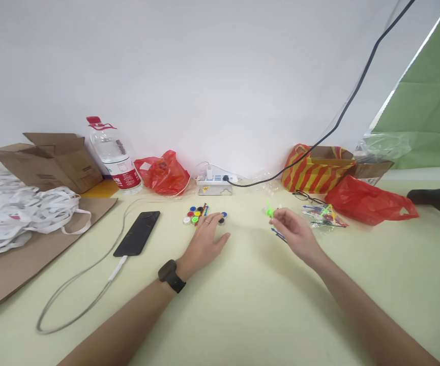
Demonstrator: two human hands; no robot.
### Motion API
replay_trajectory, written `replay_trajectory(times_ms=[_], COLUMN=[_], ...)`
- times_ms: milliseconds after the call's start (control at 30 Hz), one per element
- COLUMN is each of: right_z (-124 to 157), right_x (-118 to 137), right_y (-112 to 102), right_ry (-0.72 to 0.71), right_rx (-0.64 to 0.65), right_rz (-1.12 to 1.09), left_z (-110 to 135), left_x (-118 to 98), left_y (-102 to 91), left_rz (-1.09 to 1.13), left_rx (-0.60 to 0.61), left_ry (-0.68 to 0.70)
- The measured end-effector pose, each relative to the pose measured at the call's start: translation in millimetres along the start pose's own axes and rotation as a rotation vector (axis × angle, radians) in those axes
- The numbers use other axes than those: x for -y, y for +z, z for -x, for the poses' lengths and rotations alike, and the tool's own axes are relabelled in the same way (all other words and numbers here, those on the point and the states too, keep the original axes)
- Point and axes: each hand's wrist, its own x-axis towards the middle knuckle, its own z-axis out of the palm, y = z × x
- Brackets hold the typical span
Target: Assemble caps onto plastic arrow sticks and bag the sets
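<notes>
My left hand [203, 243], with a black watch [172, 276] on its wrist, lies low over the table with its fingers stretched out and the thumb apart. Its fingertips are at a group of small round coloured discs [195, 220] and thin coloured sticks [206, 209]; the fingers hide some of them. My right hand [295, 235] is closed in a pinch on a small bright green plastic piece [269, 210], whose exact kind I cannot make out. Just below that hand lies a thin blue arrow-shaped piece [278, 234]. Farther right is a clear bag of coloured pieces [324, 215].
A phone [138, 234] on a charging cable [70, 277] lies left. Behind stand a large bottle [115, 157], a red bag [164, 173] and a power strip [217, 179]. Right are glasses [308, 197], a striped bag [311, 173] and another red bag [370, 201].
</notes>
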Motion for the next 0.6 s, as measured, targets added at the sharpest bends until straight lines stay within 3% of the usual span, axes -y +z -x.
replay_trajectory(times_ms=[133,267,400,467,600], right_z=[-9.8,-12.3,-13.4,-14.2,-13.5], right_x=[-2.9,-21.9,-39.3,-39.8,-29.5], right_y=[-24.7,-37.4,-40.7,-41.7,-45.8], right_ry=[0.019,0.146,0.18,0.155,0.128], right_rx=[-0.143,-0.039,-0.004,-0.028,0.018], right_rz=[0.013,0.147,0.519,0.675,0.78], left_z=[2.2,4.2,6.4,7.3,8.0], left_x=[4.6,-4.9,-11.0,-10.1,-5.2], left_y=[3.2,2.2,1.9,3.3,6.6], left_rz=[-0.038,0.026,0.102,0.109,0.084], left_rx=[0.085,0.122,0.131,0.128,0.11], left_ry=[-0.028,-0.007,0.006,0.019,0.008])
